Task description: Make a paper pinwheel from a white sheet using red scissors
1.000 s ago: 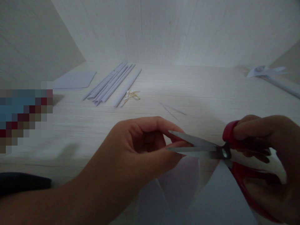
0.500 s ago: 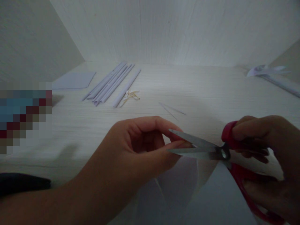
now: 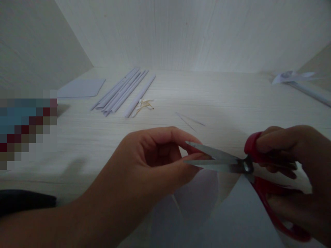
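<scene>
My right hand (image 3: 294,148) grips the red-handled scissors (image 3: 219,167), whose pointed blades lie partly apart and point left. Thumb and fingers of my left hand (image 3: 147,168) are pinched together at the upper edge of white paper (image 3: 240,217), right by the blades. Below both hands the sheet hangs down in front of me, with a curved piece (image 3: 199,196) under my left thumb. The blade tips overlap my left fingertips in view; whether they touch is unclear. Part of the paper edge between the blades is hidden.
Rolled paper tubes (image 3: 121,89) lie at the back left beside cotton swabs (image 3: 144,106) and a flat paper stack (image 3: 80,88). Two thin paper slivers (image 3: 191,120) rest mid-table. A paper pinwheel-like shape on a tube (image 3: 307,90) lies far right, a black object (image 3: 26,201) at left.
The scissor blades have come slightly closer together, the lower handle rising a little. My left hand stays almost in the same place on the paper.
</scene>
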`<state>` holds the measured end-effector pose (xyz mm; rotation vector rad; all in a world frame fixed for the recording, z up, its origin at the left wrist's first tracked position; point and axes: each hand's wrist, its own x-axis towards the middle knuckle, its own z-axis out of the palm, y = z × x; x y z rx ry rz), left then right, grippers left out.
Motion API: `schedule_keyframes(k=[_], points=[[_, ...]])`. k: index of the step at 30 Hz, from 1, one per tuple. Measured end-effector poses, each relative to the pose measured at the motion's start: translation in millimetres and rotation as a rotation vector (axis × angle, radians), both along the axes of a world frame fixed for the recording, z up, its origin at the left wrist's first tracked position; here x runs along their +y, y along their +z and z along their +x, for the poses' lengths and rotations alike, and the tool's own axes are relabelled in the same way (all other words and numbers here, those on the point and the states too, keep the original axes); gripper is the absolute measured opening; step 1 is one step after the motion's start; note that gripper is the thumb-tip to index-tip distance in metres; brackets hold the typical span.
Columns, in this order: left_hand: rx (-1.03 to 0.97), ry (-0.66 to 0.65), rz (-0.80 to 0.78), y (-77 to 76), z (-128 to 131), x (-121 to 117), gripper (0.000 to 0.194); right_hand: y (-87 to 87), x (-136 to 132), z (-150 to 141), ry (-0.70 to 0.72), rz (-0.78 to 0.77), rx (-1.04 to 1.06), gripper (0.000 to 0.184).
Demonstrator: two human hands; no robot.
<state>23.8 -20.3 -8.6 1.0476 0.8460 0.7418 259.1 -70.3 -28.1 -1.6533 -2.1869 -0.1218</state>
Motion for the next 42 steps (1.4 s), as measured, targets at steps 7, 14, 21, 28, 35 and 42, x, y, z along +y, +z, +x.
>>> schedule_keyframes(k=[7,14,21,28,35,42], points=[[0.051,-0.005,-0.014,3.1,1,1,0.013,2.5,8,-12,-0.138,-0.078,0.051,0.034],[0.022,-0.007,-0.046,1.8,0,-1,0.016,7.6,12,-21,-0.154,-0.075,0.064,0.03],[0.007,-0.032,-0.069,1.0,2,0,0.017,7.5,2,-8,-0.045,-0.01,-0.043,0.027],[0.048,-0.012,-0.069,0.5,0,0,0.014,7.4,0,-6,0.027,0.01,-0.127,0.027],[0.116,0.006,0.031,2.7,0,0,0.007,5.0,1,-5,0.049,0.04,-0.119,0.024],[0.103,-0.002,0.036,3.9,1,-1,0.012,5.0,5,-5,0.043,0.034,-0.115,0.026]])
